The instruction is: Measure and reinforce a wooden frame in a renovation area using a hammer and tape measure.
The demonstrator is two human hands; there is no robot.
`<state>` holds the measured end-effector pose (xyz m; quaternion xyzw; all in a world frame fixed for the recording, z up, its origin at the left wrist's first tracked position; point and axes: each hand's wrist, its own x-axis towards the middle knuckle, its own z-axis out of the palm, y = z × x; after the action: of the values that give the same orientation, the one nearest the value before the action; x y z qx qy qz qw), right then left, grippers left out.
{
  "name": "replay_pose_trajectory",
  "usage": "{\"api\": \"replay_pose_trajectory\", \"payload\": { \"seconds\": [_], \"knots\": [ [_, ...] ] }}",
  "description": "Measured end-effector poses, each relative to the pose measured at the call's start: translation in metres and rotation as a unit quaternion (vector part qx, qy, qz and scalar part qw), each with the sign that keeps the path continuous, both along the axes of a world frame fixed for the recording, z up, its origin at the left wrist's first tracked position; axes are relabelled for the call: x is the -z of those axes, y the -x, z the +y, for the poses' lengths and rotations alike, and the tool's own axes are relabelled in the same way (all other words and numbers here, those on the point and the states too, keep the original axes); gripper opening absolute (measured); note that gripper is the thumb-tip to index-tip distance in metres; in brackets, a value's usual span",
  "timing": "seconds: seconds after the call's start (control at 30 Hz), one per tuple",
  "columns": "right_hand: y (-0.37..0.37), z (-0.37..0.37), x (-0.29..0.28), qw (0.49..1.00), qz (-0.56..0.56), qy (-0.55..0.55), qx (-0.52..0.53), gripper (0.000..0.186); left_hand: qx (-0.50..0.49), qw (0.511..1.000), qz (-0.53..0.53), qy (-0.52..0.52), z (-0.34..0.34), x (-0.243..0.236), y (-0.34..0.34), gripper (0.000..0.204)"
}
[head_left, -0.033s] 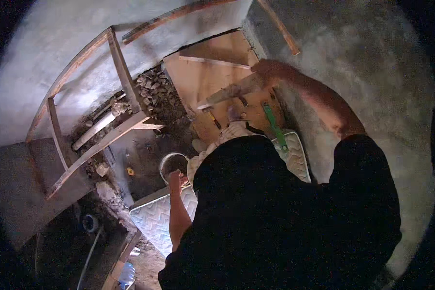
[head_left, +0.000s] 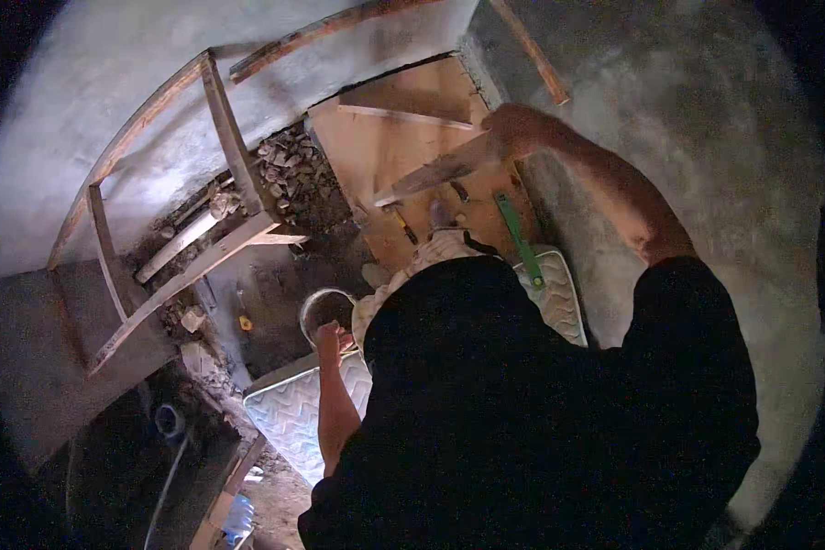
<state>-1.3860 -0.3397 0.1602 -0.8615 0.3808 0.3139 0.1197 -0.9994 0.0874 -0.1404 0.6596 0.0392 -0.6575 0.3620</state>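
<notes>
My right hand (head_left: pixel 513 128) is closed on one end of a short wooden board (head_left: pixel 431 174), held slanted over an orange-brown panel (head_left: pixel 367 137). Beneath and beside it lie a yellow-handled tool (head_left: pixel 403 225), a small dark tool (head_left: pixel 458 190) and a green spirit level (head_left: pixel 520 238). My left hand (head_left: pixel 336 337) is low beside a pale round rim or hoop (head_left: pixel 307 307), fingers curled; what they grip is too small to make out. A quilted mattress (head_left: pixel 284 417) is under me, largely hidden by my dark-clothed body.
A wooden frame (head_left: pixel 225 119) stands along the left, near rubble (head_left: pixel 298 170) and a white pipe (head_left: pixel 179 247). A small yellow object (head_left: pixel 246 323) lies on the dark floor. Grey walls (head_left: pixel 632 92) close in behind. A loose batten (head_left: pixel 532 50) is at top right.
My right hand and the board in it have shifted very slightly upward. My left hand has moved a little to the left; the surroundings look the same.
</notes>
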Motion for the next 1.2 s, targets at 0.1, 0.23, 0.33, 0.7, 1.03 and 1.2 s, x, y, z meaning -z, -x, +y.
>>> {"api": "replay_pose_trajectory", "payload": {
  "seconds": [0.1, 0.23, 0.33, 0.7, 1.03, 1.2],
  "knots": [
    [0.047, -0.033, -0.016, 1.000, -0.013, 0.025, 0.003, 0.077, -0.023, 0.996, -0.088, -0.023, -0.033, -0.048, 0.034, 0.021],
    [0.090, -0.064, -0.041, 0.997, -0.011, 0.015, 0.079, 0.077, -0.049, 0.992, -0.112, -0.028, -0.043, -0.041, 0.065, 0.018],
    [0.151, -0.098, -0.023, 0.995, -0.011, -0.041, 0.087, 0.073, -0.001, 0.995, -0.101, -0.001, -0.078, -0.063, 0.093, 0.021],
    [0.274, -0.167, 0.010, 0.994, 0.013, -0.026, 0.108, 0.065, 0.236, 0.942, -0.238, 0.000, -0.117, -0.072, 0.140, 0.027],
    [0.451, -0.208, 0.119, 0.981, -0.165, 0.078, 0.072, 0.069, 0.204, 0.949, -0.231, -0.068, -0.119, -0.107, 0.180, 0.038],
    [0.324, -0.197, 0.057, 0.985, 0.146, 0.082, -0.040, 0.074, 0.228, 0.908, -0.339, -0.097, -0.069, -0.086, 0.200, 0.048]
  ]
}}
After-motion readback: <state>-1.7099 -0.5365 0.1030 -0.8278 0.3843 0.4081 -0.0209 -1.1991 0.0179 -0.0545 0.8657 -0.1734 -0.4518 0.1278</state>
